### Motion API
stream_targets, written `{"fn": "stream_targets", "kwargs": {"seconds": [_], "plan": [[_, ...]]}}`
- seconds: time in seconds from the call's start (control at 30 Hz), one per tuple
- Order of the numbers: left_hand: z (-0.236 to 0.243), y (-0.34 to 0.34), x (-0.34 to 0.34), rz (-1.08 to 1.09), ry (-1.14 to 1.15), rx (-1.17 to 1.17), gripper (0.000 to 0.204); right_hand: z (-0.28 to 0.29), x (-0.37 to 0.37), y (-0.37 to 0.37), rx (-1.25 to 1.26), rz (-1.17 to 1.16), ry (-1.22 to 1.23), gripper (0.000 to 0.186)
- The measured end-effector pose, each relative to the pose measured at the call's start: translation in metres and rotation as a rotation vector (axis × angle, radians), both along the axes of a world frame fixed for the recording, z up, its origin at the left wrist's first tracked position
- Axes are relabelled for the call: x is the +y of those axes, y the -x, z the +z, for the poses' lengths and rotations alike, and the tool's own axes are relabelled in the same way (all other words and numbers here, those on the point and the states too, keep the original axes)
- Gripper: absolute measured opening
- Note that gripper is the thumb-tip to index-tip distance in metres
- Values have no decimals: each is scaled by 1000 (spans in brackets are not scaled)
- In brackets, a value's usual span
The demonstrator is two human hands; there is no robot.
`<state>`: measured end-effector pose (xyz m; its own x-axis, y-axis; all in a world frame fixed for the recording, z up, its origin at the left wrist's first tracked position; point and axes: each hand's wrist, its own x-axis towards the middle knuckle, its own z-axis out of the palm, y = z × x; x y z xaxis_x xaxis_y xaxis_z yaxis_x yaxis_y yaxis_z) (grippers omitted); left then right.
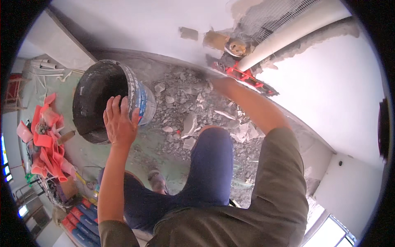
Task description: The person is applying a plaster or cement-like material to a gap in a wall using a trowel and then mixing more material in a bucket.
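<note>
A black bucket (142, 101), its outer side whitish and blue, is tilted with its dark mouth facing me. My left hand (121, 119) grips its near rim, with fingers over the mouth and the thumb beside the edge. Ahead of me my right hand (222, 85) reaches down by the foot of the white wall, over grey rubble (181, 94). Its fingers blur into the dust and debris, so I cannot make out what they touch. Broken pale chunks (190, 124) lie between the bucket and my right arm.
Pink-red sheeting (49, 144) lies in a heap at the left. Red and blue packages (82, 220) are stacked at lower left. A white pipe (288, 35) runs down the wall to a red bracket-like piece (245, 77). A pale board (61, 39) leans behind the bucket.
</note>
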<state>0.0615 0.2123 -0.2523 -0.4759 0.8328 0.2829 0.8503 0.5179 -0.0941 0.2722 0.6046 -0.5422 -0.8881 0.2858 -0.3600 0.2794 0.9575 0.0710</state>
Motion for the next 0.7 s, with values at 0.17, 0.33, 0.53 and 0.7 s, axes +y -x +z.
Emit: {"fn": "stream_targets", "kwargs": {"seconds": [0.17,0.33,0.53,0.7], "plan": [[-11,-1,-22,63,2,-9,47,134,-47,-19,-281,-54,131,20],[-4,-3,-8,-7,-11,-18,47,147,-47,-129,-248,-173,179,23],[-7,-1,-2,-38,-18,-11,46,168,-108,-194,-290,-393,172,22],[-5,3,-5,-84,-26,22,45,150,-169,-249,-227,-493,184,25]]}}
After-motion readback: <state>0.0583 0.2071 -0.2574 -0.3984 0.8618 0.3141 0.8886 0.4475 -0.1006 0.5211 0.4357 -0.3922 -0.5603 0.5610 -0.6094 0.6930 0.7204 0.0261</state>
